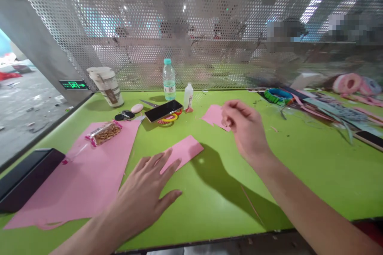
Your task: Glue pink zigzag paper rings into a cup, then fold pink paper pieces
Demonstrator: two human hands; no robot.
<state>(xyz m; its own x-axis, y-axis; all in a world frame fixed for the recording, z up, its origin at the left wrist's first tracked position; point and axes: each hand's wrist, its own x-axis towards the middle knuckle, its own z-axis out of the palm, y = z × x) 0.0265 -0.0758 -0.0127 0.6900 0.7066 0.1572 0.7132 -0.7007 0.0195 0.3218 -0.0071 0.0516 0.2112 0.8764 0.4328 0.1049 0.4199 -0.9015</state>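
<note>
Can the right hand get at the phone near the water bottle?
Probably yes: the right hand is raised above the green table, and only a flat pink paper scrap lies between it and the phone, so nothing upright blocks the way.

Left hand (140,195) on pink paper strip (186,152); right hand (245,129) beside pink scrap (213,116).

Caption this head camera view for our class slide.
Left hand touches pink paper on a green table; right hand pinches near another pink piece.
</note>
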